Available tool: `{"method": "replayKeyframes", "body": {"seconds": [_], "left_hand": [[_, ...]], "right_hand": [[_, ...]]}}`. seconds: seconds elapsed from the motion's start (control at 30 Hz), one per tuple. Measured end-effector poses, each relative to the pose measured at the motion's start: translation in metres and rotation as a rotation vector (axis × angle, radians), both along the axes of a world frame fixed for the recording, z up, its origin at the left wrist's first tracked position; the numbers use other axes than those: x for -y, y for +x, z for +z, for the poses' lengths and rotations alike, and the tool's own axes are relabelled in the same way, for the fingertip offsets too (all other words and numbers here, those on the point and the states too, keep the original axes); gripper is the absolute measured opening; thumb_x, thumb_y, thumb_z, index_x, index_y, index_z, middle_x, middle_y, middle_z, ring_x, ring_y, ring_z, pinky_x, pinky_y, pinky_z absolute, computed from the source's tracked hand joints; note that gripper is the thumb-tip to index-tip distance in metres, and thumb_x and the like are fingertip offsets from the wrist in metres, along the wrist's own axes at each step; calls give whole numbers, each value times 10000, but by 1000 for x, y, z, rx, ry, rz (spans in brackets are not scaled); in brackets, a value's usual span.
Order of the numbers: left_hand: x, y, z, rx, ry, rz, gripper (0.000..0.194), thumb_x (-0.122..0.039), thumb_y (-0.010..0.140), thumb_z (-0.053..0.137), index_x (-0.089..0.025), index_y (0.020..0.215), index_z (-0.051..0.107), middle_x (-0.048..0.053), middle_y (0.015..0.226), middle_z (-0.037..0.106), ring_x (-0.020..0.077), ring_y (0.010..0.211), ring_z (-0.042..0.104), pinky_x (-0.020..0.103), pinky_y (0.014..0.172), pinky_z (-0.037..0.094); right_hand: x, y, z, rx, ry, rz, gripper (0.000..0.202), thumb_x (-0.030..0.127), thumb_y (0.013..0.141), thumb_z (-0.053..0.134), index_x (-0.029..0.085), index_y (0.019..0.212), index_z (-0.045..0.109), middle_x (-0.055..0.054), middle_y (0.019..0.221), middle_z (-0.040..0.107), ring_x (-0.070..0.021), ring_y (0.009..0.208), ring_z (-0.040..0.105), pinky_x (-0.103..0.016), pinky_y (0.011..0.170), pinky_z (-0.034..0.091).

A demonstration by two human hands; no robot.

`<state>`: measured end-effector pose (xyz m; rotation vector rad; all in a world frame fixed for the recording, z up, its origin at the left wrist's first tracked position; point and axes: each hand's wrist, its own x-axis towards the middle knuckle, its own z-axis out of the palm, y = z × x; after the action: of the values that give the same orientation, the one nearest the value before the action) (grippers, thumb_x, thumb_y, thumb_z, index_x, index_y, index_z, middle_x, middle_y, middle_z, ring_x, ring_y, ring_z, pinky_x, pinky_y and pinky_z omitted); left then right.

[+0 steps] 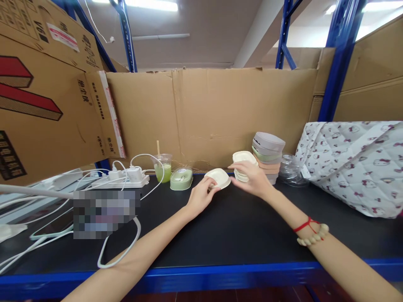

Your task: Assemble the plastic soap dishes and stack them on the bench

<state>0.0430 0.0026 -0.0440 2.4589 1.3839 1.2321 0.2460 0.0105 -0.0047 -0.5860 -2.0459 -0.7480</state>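
Observation:
My left hand (201, 195) pinches the near left edge of a shallow cream dish (218, 178), tilted above the black tabletop. To its right, my right hand (252, 178) has its fingers apart, beside a stack of cream dishes (244, 157) that it partly hides. Nothing shows between its fingers. Behind that hand stands a leaning stack of grey, green and peach containers (268, 144). Left of the held dish sits a green lidded box (181, 179).
A cup of green drink (163, 170), a power strip (135, 180) and loose white cables lie to the left. Clear plastic pieces (291, 170) and a patterned white bag (359, 163) are at the right. A cardboard wall (217, 113) closes the back.

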Motion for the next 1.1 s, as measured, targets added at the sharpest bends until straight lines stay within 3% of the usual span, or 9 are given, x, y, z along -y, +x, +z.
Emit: {"method": "replayKeyframes", "body": {"seconds": [0.13,0.27,0.37,0.43,0.53,0.67,0.77,0.93,1.1], "left_hand": [[-4,-4,-2,7,113,-35,75,-222,856,496,-226,880,567,2,986,614,146,883,622,265,781,501],[-5,-3,-4,6,189,-40,133,-238,886,437,-233,932,562,48,1191,546,185,1077,575,312,873,493],[-3,0,-4,-29,204,-13,284,-257,884,416,-227,1158,483,110,1386,387,238,1270,426,388,972,438],[-2,0,-3,-77,162,52,465,-268,853,456,-184,1301,364,165,1452,290,285,1351,298,459,1052,338],[-4,-4,-1,-162,28,225,609,-270,802,509,-129,1358,305,204,1466,280,345,1381,194,533,1096,207],[-11,-17,-1,-254,-114,476,602,-271,791,503,-62,1337,359,257,1448,299,413,1373,155,615,1070,145],[-15,-24,-1,-314,-162,562,547,-280,795,489,-32,1279,431,290,1418,330,464,1350,175,690,1015,142],[-14,-24,2,-332,-113,494,387,-285,793,489,-136,1144,556,205,1316,483,403,1280,353,601,1024,240],[-10,-20,6,-355,-14,191,324,-282,780,500,-221,1091,571,108,1203,561,302,1179,453,491,981,334]], "right_hand": [[-1,-16,-14,254,-155,12,254,291,872,486,205,1060,634,-101,1033,681,-222,968,623,-364,779,544],[-3,-15,-17,206,-240,-54,306,200,908,396,262,1048,662,-65,981,704,-192,961,630,-343,776,553],[-5,-8,-14,172,-203,-84,366,164,915,347,269,1027,680,-55,988,708,-186,1004,623,-347,809,546],[-7,0,-11,139,-176,-117,398,142,913,327,273,1006,691,-47,995,711,-186,1040,613,-355,843,531],[-11,15,-9,50,-159,-204,381,150,912,348,279,980,700,-38,995,715,-192,1046,614,-358,837,522],[-19,37,-10,-29,-131,-307,351,156,904,378,271,973,703,-34,992,722,-198,1020,629,-366,807,519],[-24,49,-12,-54,-138,-349,323,153,882,419,282,973,701,-24,1018,718,-207,1028,626,-383,797,516],[-29,57,-13,-108,-162,-396,270,190,863,464,272,940,709,-35,1027,716,-234,1002,639,-409,760,517],[-34,55,-16,-128,-158,-422,267,188,843,465,260,957,696,-55,1067,702,-247,1047,620,-444,834,495]]}}
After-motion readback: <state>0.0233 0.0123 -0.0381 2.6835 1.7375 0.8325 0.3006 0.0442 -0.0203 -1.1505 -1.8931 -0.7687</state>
